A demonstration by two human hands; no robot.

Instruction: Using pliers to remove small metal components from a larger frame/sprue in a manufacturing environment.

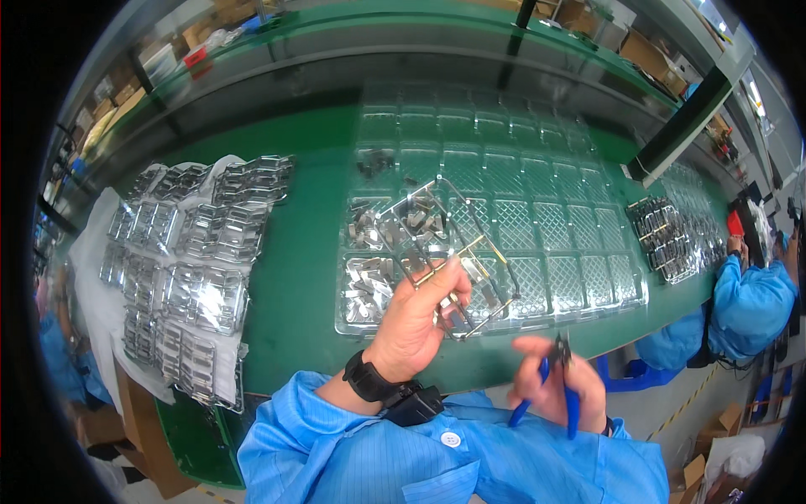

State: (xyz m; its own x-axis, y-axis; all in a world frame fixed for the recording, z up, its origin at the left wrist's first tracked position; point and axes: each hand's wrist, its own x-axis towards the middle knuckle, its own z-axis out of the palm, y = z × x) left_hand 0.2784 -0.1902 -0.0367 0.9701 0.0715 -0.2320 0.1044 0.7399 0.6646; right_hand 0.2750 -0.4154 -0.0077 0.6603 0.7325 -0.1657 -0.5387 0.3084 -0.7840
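Note:
My left hand (411, 328) is closed on a thin rectangular sprue frame (509, 267), a metallic-looking runner with small silver parts inside it. The frame is held tilted above a clear plastic compartment tray (558, 231). Loose silver and dark pieces (365, 286) lie in several of the tray's left-hand compartments, partly covered by the frame. Close to my body, right of the frame and apart from it, my right hand (588, 386) is wrapped round a pair of nippers (573, 412) with blue handles. Their dark jaws point up and away from me.
Stacked shiny sprue frames (206, 298) with white sheeting (92, 244) cover the left of the green table (298, 252). More frames (661, 235) lie at the right, near a metal post (693, 118). A co-worker in blue (751, 290) sits at the far right. Cardboard boxes (143, 445) stand below left.

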